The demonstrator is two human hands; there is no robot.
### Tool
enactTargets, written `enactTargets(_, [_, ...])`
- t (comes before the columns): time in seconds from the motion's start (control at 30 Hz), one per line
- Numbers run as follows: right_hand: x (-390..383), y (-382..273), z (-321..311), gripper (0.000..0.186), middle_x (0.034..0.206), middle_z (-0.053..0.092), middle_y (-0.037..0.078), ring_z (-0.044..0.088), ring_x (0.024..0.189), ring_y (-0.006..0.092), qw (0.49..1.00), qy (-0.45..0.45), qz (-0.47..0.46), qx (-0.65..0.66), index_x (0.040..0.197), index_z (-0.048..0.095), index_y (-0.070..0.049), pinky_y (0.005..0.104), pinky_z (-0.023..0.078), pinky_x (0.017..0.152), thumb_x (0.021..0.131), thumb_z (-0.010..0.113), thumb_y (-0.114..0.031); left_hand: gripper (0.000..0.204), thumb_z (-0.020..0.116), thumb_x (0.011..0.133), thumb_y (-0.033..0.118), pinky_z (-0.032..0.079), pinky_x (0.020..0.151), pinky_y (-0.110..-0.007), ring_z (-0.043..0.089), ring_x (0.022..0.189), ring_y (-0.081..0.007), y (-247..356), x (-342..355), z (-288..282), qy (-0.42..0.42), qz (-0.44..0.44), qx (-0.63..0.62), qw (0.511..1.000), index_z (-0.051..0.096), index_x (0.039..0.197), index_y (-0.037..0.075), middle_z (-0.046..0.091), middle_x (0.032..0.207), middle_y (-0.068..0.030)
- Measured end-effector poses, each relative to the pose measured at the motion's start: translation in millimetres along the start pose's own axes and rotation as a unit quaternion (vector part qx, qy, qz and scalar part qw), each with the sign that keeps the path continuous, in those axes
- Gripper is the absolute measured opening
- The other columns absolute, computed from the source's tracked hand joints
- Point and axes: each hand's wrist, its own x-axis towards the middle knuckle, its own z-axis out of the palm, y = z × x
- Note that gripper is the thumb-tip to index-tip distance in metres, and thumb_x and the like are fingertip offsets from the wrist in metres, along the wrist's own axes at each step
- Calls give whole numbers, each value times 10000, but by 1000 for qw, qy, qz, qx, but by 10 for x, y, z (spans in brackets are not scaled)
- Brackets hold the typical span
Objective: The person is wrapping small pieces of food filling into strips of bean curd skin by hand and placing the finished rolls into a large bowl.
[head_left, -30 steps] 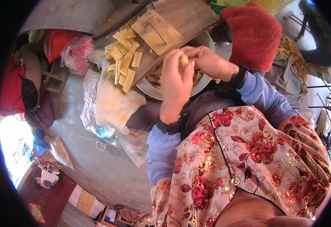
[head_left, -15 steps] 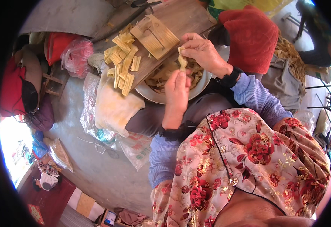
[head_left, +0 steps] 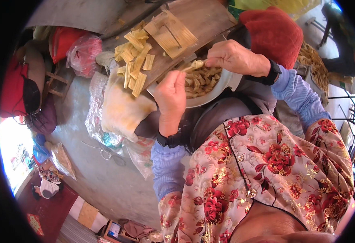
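By the left hand point(head_left: 170, 94) and right hand point(head_left: 235, 57), both curled nearly closed, a yellow strip point(head_left: 193, 66) is pinched over a pale basin point(head_left: 214, 94) of yellow pieces point(head_left: 202, 81); beyond, flat strips point(head_left: 137, 58) are heaped on a wooden board point(head_left: 210, 18)

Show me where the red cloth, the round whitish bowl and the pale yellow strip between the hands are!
Red cloth point(head_left: 271, 35): head view, middle of its surface.
Round whitish bowl point(head_left: 225, 81): head view, right inner wall.
Pale yellow strip point(head_left: 194, 65): head view, middle of its length.
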Motion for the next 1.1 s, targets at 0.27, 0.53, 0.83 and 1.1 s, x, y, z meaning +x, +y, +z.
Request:
enactTargets(0.27, [180,-273,-61,259,1128,584,76,511,1066,259,959,80,-111,-248,988,640,-85,409,351,950,759,661,-204,147,603,877,149,415,522,-361,502,578,-333,-21,12,86,-41,65,36,996,575,786,37,546,673,-141])
enactTargets(0.53, [240,-263,-183,177,664,598,84,597,606,204,992,-105,17,69,785,611,-27,312,468,565,862,561,-179,195,566,929,168,388,557,-244,443,656,-51,19,247,-227,-219,-94,-204,950,618,873,-11,483,645,28])
enactTargets(0.83, [657,154,-47,149,688,564,25,520,619,96,974,91,136,154,959,616,13,246,444,590,892,542,-98,107,564,927,146,359,472,-166,430,534,-30,-305,800,-144,-79,-186,-273,941,604,969,55,517,662,22])
enactTargets(1.1, [777,515,172,136,779,621,121,602,705,230,991,124,31,-26,912,631,-3,331,479,666,826,602,-104,140,582,887,117,414,520,-259,526,572,-98,-576,919,88,45,8,50,998,605,851,-17,582,657,-23])
